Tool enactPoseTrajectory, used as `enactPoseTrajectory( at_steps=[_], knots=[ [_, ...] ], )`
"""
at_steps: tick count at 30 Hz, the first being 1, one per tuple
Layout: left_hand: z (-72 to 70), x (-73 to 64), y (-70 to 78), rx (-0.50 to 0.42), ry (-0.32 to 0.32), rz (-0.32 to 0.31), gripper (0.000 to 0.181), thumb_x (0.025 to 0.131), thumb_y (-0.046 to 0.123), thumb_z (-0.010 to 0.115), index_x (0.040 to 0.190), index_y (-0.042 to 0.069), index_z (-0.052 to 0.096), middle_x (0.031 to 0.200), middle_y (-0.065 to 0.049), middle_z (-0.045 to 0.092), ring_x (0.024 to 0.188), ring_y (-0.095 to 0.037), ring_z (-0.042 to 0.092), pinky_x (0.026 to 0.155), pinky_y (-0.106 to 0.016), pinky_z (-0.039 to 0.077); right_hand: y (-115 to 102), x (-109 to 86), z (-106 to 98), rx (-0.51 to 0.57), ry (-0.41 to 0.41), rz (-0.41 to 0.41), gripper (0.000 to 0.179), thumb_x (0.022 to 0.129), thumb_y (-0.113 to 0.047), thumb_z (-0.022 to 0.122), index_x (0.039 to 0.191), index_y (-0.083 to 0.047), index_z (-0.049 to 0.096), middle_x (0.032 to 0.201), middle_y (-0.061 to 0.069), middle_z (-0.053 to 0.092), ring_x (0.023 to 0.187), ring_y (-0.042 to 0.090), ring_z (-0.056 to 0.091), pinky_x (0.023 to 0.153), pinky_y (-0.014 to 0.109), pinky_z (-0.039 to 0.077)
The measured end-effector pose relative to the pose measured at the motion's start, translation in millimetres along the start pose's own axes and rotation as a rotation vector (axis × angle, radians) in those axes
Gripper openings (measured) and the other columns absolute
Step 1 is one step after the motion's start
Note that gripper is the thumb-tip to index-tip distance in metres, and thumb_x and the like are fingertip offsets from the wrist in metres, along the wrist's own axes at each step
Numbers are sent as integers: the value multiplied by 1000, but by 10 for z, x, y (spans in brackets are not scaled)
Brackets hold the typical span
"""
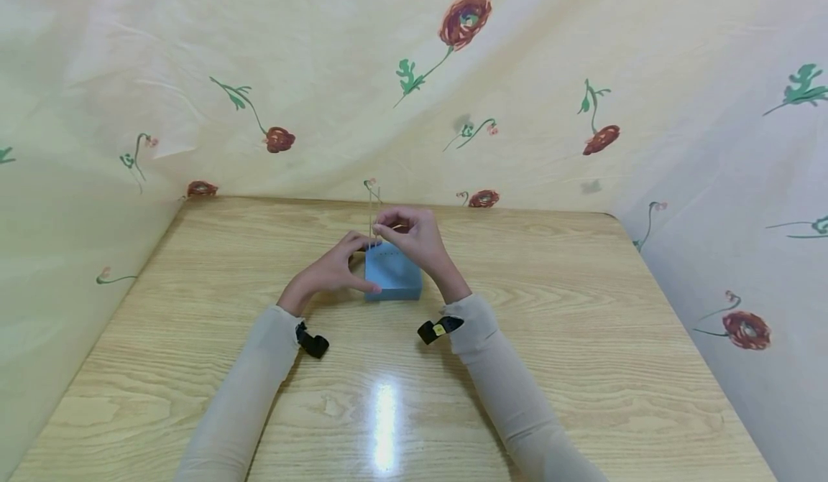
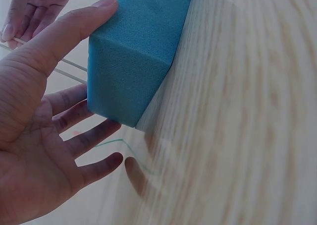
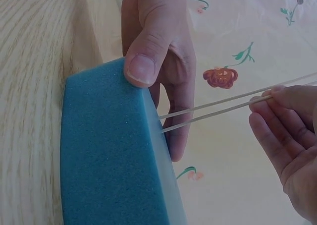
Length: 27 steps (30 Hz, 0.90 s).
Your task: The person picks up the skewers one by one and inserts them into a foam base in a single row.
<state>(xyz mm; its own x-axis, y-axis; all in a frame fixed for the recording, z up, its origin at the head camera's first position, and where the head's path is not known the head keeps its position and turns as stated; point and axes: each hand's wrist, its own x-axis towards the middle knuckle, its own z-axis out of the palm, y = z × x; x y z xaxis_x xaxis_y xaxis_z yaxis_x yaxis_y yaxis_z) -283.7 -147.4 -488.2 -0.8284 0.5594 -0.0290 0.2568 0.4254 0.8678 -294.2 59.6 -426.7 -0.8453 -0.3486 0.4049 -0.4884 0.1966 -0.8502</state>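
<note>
The right hand (image 1: 417, 236) pinches a thin pale stick (image 3: 218, 114), upright, far left on a boxy blue foam block (image 1: 394, 274); the left hand (image 1: 331, 266), spread wide, holds that side.

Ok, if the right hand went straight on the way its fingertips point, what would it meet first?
Most likely the neighbouring thin stick, close beside the pinched stick in the right hand. Depth between the two is unclear, so I'd hold that loosely.

The head view is bright; glare (image 1: 384, 428) streaks the table (image 1: 621, 388); wrist views look dimmer.
</note>
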Motion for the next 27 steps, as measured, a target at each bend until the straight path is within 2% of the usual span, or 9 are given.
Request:
enactPoseTrajectory(
  at_steps=[6, 18, 22, 27],
  knots=[
    [2, -4, 5, -9, 1, -3, 94, 78, 29, 91, 156, 15, 40, 149, -9, 35, 144, -32, 32, 120, -57, 28, 7, -6, 10, -19, 12, -8, 7, 91, -1, 75, 94, 4, 76, 91, 20, 76, 77, 16, 73, 72, 28, 61],
    [10, -5, 11, -6, 7, 12, 92, 79, 24, 90, 156, 13, 40, 149, -12, 35, 143, -34, 32, 120, -59, 28, 29, -8, 21, -21, 41, -22, 6, 90, -2, 76, 92, 4, 77, 87, 20, 76, 72, 8, 69, 68, 23, 58],
    [6, -1, 8, -1, 8, 10, 93, 79, 25, 90, 156, 14, 40, 149, -12, 35, 144, -34, 33, 120, -58, 28, 47, -7, 26, -11, 40, -36, 6, 90, -2, 76, 93, 3, 77, 87, 19, 76, 70, 13, 70, 66, 23, 58],
    [0, 0, 3, 5, 5, 15, 94, 79, 28, 91, 156, 14, 40, 148, -11, 35, 144, -33, 33, 120, -58, 28, 53, -10, 33, -3, 35, -26, 8, 91, -4, 76, 94, 3, 78, 87, 19, 76, 72, 28, 72, 66, 23, 57]
  ],
)
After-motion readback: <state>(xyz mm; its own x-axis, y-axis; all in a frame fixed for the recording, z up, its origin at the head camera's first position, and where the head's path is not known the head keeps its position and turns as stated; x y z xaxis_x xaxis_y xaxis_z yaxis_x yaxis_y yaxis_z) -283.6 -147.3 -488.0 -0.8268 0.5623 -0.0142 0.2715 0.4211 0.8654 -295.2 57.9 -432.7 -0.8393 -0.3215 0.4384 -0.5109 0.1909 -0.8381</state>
